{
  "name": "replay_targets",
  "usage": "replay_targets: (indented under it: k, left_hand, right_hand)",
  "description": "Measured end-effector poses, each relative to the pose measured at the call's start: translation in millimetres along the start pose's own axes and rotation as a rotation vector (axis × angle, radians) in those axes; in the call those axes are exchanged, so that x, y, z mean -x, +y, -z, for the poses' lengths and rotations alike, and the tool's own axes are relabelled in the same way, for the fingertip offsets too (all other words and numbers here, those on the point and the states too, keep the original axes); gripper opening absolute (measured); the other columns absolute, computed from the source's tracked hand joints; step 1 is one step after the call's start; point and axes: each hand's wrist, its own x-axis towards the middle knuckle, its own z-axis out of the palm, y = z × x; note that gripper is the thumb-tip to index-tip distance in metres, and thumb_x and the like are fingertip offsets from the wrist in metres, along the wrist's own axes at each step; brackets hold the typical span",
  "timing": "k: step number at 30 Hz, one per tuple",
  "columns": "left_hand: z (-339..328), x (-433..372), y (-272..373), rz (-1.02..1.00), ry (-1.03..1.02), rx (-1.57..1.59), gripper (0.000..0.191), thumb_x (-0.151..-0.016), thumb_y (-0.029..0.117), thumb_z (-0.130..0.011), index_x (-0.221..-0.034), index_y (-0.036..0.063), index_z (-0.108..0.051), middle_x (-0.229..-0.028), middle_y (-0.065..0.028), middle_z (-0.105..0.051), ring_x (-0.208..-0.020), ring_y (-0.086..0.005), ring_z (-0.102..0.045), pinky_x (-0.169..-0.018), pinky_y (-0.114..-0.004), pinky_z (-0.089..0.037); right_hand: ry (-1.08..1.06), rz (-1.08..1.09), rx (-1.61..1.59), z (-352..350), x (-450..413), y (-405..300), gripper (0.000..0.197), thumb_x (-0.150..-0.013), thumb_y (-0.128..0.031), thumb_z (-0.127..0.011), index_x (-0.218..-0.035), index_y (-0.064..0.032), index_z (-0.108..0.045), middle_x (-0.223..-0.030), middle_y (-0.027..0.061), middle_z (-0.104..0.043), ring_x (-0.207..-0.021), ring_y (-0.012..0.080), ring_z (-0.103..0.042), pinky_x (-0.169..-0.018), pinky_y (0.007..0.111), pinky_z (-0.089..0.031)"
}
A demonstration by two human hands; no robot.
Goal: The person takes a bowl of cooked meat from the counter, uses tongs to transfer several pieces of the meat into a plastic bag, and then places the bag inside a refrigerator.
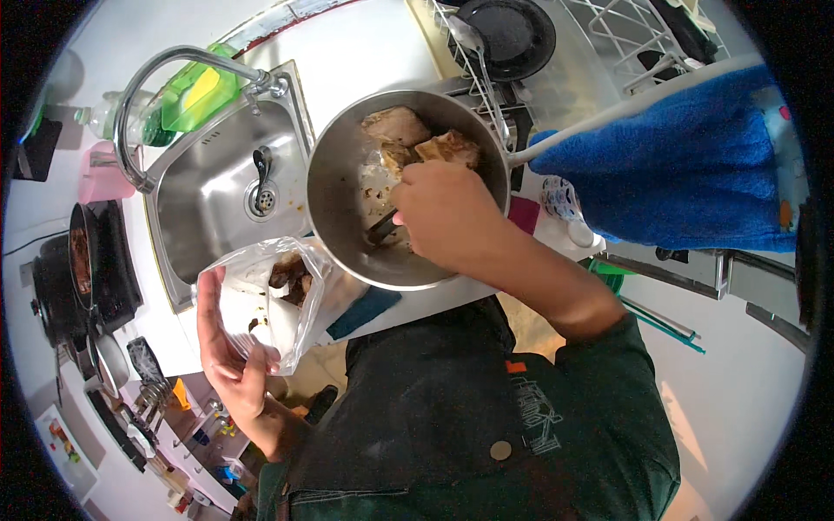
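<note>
My left hand [231, 352] grips the rim of a clear plastic bag [306, 260], keeping its mouth spread. Inside the bag sit dark brown food pieces [290, 280], and pale material lies beside them. A large metal pot [335, 195] stands to the right of the bag, close to it. My right hand [446, 215] reaches into the pot, fingers closed around a dark utensil [383, 226] directed down-left; its exact kind is unclear. Browned pieces that look like meat [397, 125] rest on the pot's far side, with crumbs and residue on the bottom.
Left of the pot is a steel sink [215, 215] under a curved faucet [124, 124], with a black-handled utensil [262, 169] at its drain. A dish rack [472, 84] with a black plate [505, 39] stands behind. A blue towel [664, 163] hangs at right; a teal cloth [365, 312] lies on the counter's edge.
</note>
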Motion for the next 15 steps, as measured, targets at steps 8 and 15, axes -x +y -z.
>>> replay_targets:
  k: [8,15]
  left_hand:
    - [2.5,-4.3,-2.6,0.002,0.008,-0.032,0.083,-0.059,-0.006,-0.042,-0.140,-0.0076,-0.024,-0.143,-0.0240,-0.031,-0.064,-0.0072,-0.059,-0.044,-0.015,-0.041]
    - [-2.8,-6.1,4.0,0.035,-0.008,-0.008,0.082,-0.060,-0.006,-0.043,-0.140,-0.0078,-0.024,-0.143,-0.0236,-0.030,-0.061,-0.0065,-0.057,-0.043,-0.016,-0.041]
  right_hand:
    - [0.126,-0.036,0.078,7.2,1.2,7.2,0.010,-0.065,-0.013,-0.066,-0.072,-0.0054,-0.063,-0.079,0.0087,-0.057,-0.082,0.0272,-0.058,-0.073,0.037,-0.047]
    - [0.115,0.380,0.088,10.7,-3.2,3.2,0.008,-0.071,-0.011,-0.057,-0.076,-0.0059,-0.061,-0.088,0.0051,-0.053,-0.091,0.0218,-0.052,-0.078,0.034,-0.042]
